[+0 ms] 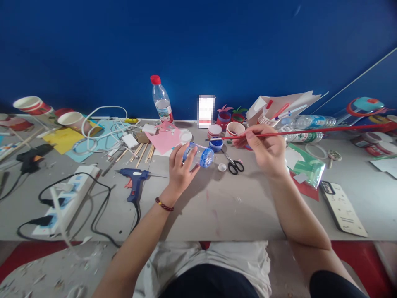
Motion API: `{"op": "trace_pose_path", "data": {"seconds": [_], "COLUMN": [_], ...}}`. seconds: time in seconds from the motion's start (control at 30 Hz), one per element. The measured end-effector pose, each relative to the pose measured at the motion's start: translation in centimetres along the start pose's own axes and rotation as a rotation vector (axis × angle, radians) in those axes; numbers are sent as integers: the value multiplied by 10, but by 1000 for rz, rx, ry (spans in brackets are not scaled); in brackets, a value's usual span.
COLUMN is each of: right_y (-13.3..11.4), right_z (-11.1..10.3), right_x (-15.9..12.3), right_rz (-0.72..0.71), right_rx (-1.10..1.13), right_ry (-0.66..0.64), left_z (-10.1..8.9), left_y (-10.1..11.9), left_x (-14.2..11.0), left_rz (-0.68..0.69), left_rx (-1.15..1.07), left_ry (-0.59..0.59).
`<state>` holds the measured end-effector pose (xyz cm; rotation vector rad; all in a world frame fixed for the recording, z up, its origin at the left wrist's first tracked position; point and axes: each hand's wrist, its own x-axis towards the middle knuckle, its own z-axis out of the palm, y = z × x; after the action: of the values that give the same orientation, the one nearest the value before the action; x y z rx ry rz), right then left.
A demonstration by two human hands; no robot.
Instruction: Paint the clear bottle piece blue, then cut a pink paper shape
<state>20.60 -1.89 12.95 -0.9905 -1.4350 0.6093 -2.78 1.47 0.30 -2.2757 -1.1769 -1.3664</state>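
Blue-streaked bottle [205, 158], red-capped bottle [162, 99] with illegible label [164, 113]

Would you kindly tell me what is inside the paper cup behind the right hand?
Red sticks jut from the paper cup; their lower ends are hidden inside, and the right hand covers its lower part.

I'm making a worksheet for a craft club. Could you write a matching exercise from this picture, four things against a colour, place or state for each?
Column one
1. Paintbrush
2. Scissors
3. Plastic piece
4. Tall bottle

Column two
A. Black-handled, lying on the table
B. Partly blue, in the left hand
C. Red-capped, near the blue wall
D. Red, in the right hand

Pairs: 1-D, 2-A, 3-B, 4-C
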Motion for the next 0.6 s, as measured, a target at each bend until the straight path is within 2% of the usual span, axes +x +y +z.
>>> {"op": "trace_pose_path", "data": {"seconds": [0.2,0.3,0.4,0.5,0.6], "right_y": [-4,-5,-6,-7,-7], "right_z": [-3,-5,-7,-8,-8], "right_x": [-2,-3,-2,0,0], "right_rz": [-43,-68,-75,-70,-34], "right_rx": [-92,-127,-106,-50,-10], "right_ry": [-93,-131,-126,-92,-27], "left_z": [1,1,-2,-3,-1], "left_y": [-4,-4,-1,3,3], "left_x": [-3,-2,3,8,10], "left_rz": [43,-6,-113,-292,-599], "left_rx": [51,34,-60,-314,-812], "left_ry": [-33,-52,-28,-17,-157]}}
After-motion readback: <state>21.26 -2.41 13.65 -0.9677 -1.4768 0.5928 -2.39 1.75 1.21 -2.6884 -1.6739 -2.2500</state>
